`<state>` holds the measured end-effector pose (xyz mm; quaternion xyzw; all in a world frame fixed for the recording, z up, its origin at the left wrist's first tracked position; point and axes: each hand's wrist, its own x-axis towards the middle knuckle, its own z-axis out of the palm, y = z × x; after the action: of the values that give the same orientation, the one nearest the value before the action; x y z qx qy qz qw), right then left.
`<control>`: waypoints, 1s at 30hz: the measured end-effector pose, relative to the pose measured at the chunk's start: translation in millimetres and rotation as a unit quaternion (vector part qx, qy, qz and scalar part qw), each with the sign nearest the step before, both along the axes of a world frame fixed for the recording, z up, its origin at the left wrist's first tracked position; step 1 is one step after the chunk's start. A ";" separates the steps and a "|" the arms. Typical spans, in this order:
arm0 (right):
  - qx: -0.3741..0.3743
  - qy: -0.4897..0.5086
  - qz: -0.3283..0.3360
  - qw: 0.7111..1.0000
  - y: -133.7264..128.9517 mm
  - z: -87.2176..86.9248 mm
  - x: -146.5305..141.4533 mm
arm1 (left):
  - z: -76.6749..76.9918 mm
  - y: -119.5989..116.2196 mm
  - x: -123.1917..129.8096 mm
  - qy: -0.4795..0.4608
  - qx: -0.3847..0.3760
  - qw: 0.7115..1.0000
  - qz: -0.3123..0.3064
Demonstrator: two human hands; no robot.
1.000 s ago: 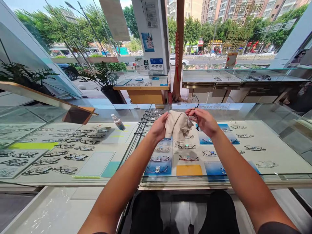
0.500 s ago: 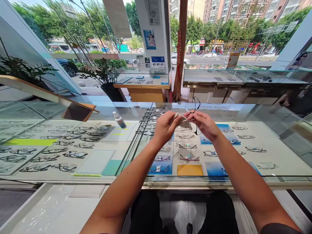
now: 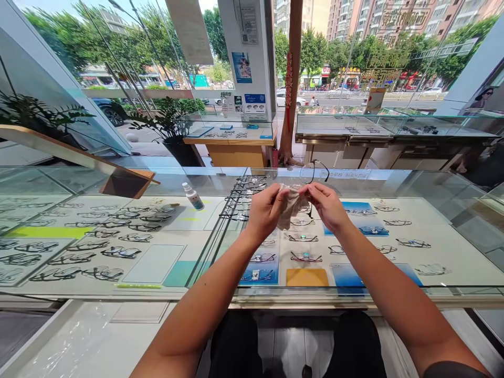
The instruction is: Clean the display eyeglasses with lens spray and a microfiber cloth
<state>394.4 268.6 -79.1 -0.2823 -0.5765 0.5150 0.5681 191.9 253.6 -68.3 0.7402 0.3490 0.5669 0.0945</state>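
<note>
From the far left, one wood-edged board (image 3: pixel 79 152) slants over the display, where rows of spectacles (image 3: pixel 122 253) lie, too many and too small for me to count surely. Next stands one white bottle (image 3: pixel 192 197), then a column of dark frames (image 3: pixel 240 205) that overlap too closely to number. One blue panel (image 3: pixel 271 266) lies below my left hand (image 3: pixel 265 210), whose fingers are closed around one cloth (image 3: pixel 289 207), bunched and hanging down a little. One orange card (image 3: pixel 307 277) lies near the counter's front edge. The one pair of glasses (image 3: pixel 314 172) I have is up above the counter (image 3: pixel 464 252), just right of the cloth, one lens rising over my fingertips. My right hand (image 3: pixel 328 207) pinches its frame, thumb and fingers together. Beyond it are two more blue panels (image 3: pixel 352 206) and one clear pair (image 3: pixel 433 269).
</note>
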 end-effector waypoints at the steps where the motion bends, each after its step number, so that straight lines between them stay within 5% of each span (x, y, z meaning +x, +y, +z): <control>1: 0.002 0.001 -0.011 1.000 -0.5 0.6 0.3 | 0.6 -0.4 0.7 -0.008 -0.007 1.000 0.001; 10: 0.075 -0.110 -0.041 0.990 -4.8 14.1 14.2 | 0.6 8.5 -3.9 -0.032 -0.090 0.995 0.036; 17: -0.008 -0.033 0.047 0.998 -10.4 14.1 6.3 | -1.1 7.7 -0.8 -0.029 -0.091 0.995 -0.002; 21: -0.017 -0.021 -0.001 1.000 -10.7 7.2 -2.4 | -0.4 0.8 1.0 -0.033 -0.055 0.998 0.011; 27: -0.005 0.000 -0.063 0.998 -12.4 7.1 -5.4 | 5.0 -14.4 7.8 0.014 -0.043 0.990 -0.132; 30: 0.007 0.019 -0.054 0.998 -17.1 10.5 -6.0 | 0.4 -15.6 16.4 -0.077 -0.090 0.986 -0.115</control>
<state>388.4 251.5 -68.7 -0.2989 -0.5533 0.4850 0.6077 208.3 238.0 -67.9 0.7178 0.3027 0.5740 0.2523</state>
